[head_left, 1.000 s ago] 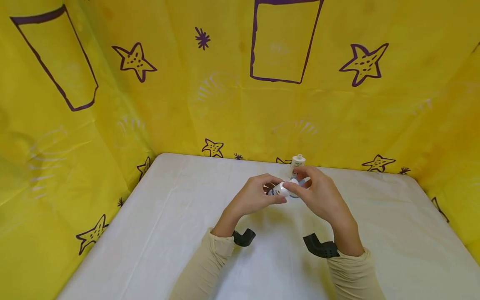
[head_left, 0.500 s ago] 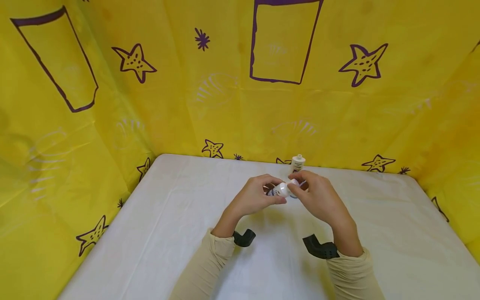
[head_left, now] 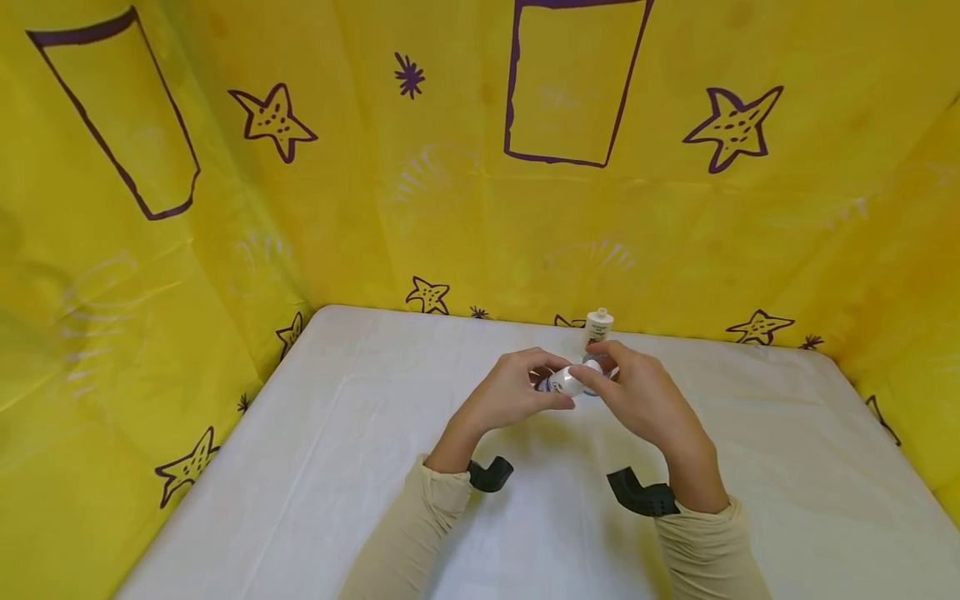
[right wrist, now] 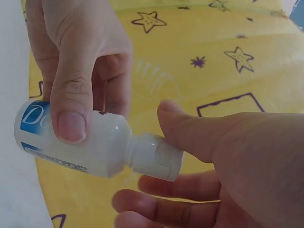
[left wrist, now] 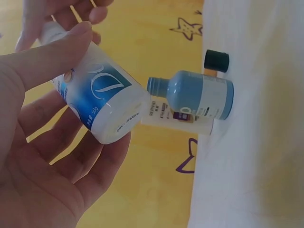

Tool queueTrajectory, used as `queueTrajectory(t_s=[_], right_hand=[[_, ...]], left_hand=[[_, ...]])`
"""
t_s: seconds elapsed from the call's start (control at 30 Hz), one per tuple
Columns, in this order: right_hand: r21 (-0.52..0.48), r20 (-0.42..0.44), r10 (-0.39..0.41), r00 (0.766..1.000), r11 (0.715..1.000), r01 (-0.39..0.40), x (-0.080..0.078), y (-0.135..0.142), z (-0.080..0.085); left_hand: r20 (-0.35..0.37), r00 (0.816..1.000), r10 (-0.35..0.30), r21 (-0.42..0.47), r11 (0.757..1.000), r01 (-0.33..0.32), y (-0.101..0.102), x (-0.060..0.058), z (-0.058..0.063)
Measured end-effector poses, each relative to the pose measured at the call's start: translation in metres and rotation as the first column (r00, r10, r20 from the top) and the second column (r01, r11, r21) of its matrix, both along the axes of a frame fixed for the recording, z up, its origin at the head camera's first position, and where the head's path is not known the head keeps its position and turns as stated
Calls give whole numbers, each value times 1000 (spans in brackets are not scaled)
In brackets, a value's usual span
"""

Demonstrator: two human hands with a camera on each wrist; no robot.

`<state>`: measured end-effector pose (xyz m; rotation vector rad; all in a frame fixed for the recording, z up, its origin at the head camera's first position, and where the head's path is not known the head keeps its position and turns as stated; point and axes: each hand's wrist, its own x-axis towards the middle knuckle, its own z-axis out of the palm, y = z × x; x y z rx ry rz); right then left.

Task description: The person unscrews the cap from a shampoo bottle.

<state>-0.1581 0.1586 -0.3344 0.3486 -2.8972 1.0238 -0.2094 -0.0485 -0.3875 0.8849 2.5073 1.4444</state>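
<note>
My left hand grips a small white bottle with a blue label, thumb on one side and fingers on the other. The bottle is tilted above the table, its base towards the left wrist camera. In the right wrist view its white cap sits at the neck. My right hand has thumb and curled fingers around that cap. Beyond the hands stands a blue bottle with its threaded neck bare. A cream bottle stands upright behind it, partly hidden by the right hand.
A dark cap stands near the blue bottle, with something orange beside it. The white-covered table meets a yellow patterned backdrop at the back and sides. Black mounts sit on both wrists.
The right fingers shift around the cap, opening slightly and closing in again. The left hand and the white bottle stay almost in place.
</note>
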Motion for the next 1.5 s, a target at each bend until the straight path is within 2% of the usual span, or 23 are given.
queueTrajectory(t_s=[0.1, 0.23, 0.5, 0.6, 0.7, 0.83, 0.93, 1.2, 1.5], right_hand=[[36, 31, -20, 999, 999, 19, 0, 0, 1], [31, 28, -21, 999, 999, 20, 0, -1, 1], [-27, -58, 11, 998, 1000, -13, 1, 3, 2], [-49, -109, -16, 994, 999, 11, 1, 9, 3], [-47, -118, -67, 991, 997, 62, -1, 17, 5], [0, -51, -131, 990, 991, 131, -7, 30, 3], [34, 26, -147, 989, 989, 146, -14, 41, -3], [82, 168, -119, 978, 991, 107, -31, 65, -23], [120, 304, -88, 948, 991, 54, -48, 72, -51]], left_hand=[[6, 1000, 3, -7, 1000, -3, 1, 0, 0], [5, 1000, 9, -11, 1000, -9, 2, 0, 0], [-4, 1000, 7, 24, 1000, -7, 3, 0, -1], [-2, 1000, 27, 51, 998, -27, 5, 0, -2], [-7, 998, 61, 67, 996, -61, 8, 0, -4], [-25, 995, 92, 61, 994, -90, 15, 2, -8], [-30, 995, 90, 47, 995, -89, 22, 3, -12], [40, 996, 86, 15, 996, -87, 35, 5, -23], [84, 980, 182, 11, 983, -183, 45, 0, -37]])
